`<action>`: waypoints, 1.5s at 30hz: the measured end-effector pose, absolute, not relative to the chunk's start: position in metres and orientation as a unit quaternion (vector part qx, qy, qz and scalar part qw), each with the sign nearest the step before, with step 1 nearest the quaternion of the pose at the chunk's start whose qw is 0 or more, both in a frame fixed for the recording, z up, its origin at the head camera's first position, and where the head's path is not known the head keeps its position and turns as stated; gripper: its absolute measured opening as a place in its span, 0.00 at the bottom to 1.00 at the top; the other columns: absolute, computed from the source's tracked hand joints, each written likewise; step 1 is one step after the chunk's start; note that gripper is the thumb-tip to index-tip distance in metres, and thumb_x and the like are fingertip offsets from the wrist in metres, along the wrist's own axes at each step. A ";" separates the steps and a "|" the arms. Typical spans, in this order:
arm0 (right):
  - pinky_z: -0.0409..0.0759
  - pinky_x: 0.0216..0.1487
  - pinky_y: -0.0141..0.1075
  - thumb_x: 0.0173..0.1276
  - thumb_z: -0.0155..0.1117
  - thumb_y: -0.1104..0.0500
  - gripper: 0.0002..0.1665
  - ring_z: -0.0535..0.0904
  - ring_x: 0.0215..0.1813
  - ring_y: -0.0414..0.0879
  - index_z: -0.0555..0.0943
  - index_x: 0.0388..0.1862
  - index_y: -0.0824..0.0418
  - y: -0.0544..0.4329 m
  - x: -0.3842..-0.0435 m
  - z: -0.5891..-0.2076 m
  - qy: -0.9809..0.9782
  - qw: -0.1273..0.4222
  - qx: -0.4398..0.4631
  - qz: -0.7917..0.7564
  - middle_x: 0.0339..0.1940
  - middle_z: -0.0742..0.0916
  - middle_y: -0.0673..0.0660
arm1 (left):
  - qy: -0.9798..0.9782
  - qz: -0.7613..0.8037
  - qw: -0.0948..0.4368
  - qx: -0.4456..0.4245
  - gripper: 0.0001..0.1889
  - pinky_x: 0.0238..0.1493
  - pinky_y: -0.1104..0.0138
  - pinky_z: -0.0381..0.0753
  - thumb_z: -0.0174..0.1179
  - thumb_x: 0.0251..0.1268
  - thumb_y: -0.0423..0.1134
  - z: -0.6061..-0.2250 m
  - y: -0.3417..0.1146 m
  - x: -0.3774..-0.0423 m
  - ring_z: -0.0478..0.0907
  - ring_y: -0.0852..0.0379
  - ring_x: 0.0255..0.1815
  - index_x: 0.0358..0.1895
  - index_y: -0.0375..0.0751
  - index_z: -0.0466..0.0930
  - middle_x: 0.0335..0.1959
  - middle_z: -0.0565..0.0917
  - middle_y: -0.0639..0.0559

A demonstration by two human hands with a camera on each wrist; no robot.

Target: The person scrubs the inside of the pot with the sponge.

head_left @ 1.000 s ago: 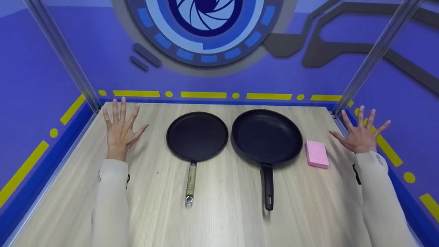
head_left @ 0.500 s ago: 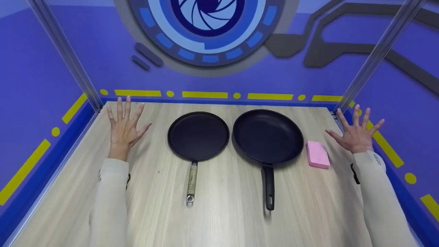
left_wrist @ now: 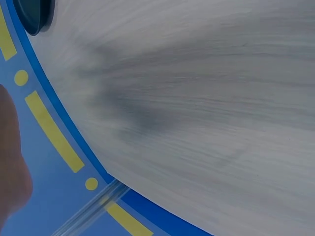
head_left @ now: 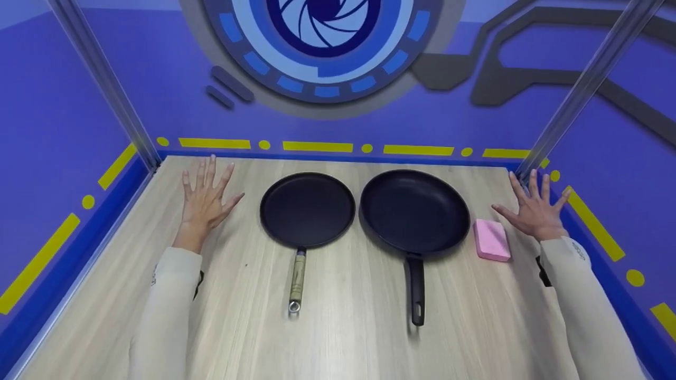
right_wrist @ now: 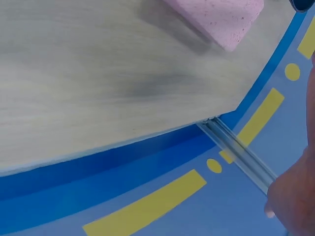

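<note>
The left hand (head_left: 203,207) and right hand (head_left: 535,212) have moved inward (the latter nearer the pink block (head_left: 491,240)).

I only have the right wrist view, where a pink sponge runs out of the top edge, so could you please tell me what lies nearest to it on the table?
Observer: In the head view, a black frying pan lies just to the left of the pink sponge.

Operator: Thank you; could you also tell me what lies on the other side of that pan?

Observer: A flat black crepe pan lies to the left of it.

Operator: And is the left hand holding anything, please?

Observer: No, it holds nothing; its fingers are spread.
</note>
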State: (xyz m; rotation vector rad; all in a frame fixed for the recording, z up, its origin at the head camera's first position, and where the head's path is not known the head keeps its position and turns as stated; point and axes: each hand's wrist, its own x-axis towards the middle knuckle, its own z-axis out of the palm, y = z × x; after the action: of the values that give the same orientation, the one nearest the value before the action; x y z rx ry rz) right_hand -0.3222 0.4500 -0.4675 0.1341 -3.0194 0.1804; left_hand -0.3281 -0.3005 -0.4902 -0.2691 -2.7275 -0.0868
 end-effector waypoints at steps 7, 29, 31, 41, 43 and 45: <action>0.22 0.73 0.78 0.74 0.55 0.33 0.59 0.29 0.81 0.76 0.31 0.85 0.52 0.451 -0.314 -0.482 -0.988 0.001 0.071 0.135 0.82 0.38 0.77 | -0.978 -0.090 0.135 -0.128 0.38 0.79 0.30 0.38 0.50 0.78 0.59 -0.495 -0.290 -0.319 0.45 0.34 0.83 0.83 0.50 0.50 0.84 0.46 0.36; 0.73 0.64 0.71 0.75 0.57 0.35 0.52 0.68 0.60 0.74 0.65 0.71 0.81 0.435 -0.296 -0.513 -0.986 -0.037 0.050 0.153 0.60 0.71 0.82 | -0.938 -0.208 0.114 -0.255 0.36 0.68 0.33 0.62 0.61 0.71 0.53 -0.523 -0.222 -0.257 0.70 0.33 0.68 0.79 0.51 0.62 0.65 0.76 0.35; 0.73 0.64 0.72 0.73 0.55 0.31 0.55 0.68 0.60 0.74 0.64 0.71 0.81 0.434 -0.296 -0.511 -0.990 -0.043 0.036 0.132 0.60 0.70 0.83 | -0.936 -0.218 0.096 -0.260 0.36 0.68 0.33 0.62 0.61 0.72 0.53 -0.523 -0.216 -0.252 0.71 0.34 0.67 0.79 0.51 0.63 0.64 0.78 0.36; 0.82 0.56 0.66 0.70 0.54 0.26 0.60 0.77 0.49 0.68 0.62 0.69 0.81 0.424 -0.295 -0.503 -0.991 -0.092 0.016 0.093 0.50 0.79 0.80 | -0.929 -0.210 0.061 -0.297 0.33 0.60 0.42 0.69 0.60 0.72 0.55 -0.530 -0.198 -0.230 0.75 0.40 0.62 0.76 0.50 0.68 0.56 0.82 0.43; 0.84 0.53 0.63 0.69 0.56 0.27 0.58 0.78 0.46 0.65 0.63 0.67 0.81 0.422 -0.295 -0.504 -0.990 -0.100 0.018 0.100 0.44 0.80 0.76 | -0.929 -0.206 0.055 -0.303 0.32 0.59 0.43 0.70 0.60 0.73 0.55 -0.533 -0.196 -0.226 0.75 0.39 0.63 0.76 0.49 0.68 0.57 0.82 0.42; 0.84 0.54 0.62 0.69 0.58 0.29 0.57 0.78 0.46 0.65 0.63 0.68 0.82 0.420 -0.294 -0.504 -0.988 -0.109 0.017 0.106 0.45 0.81 0.76 | -0.928 -0.206 0.048 -0.306 0.32 0.59 0.43 0.70 0.59 0.73 0.56 -0.536 -0.194 -0.223 0.74 0.39 0.64 0.75 0.49 0.69 0.59 0.81 0.41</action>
State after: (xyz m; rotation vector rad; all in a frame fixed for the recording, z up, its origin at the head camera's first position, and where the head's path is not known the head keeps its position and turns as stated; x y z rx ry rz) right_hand -0.2943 0.4202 -0.5039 0.0590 -3.3404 0.3581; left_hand -0.2234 -0.1939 -0.5358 -0.9339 -2.8293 -0.6289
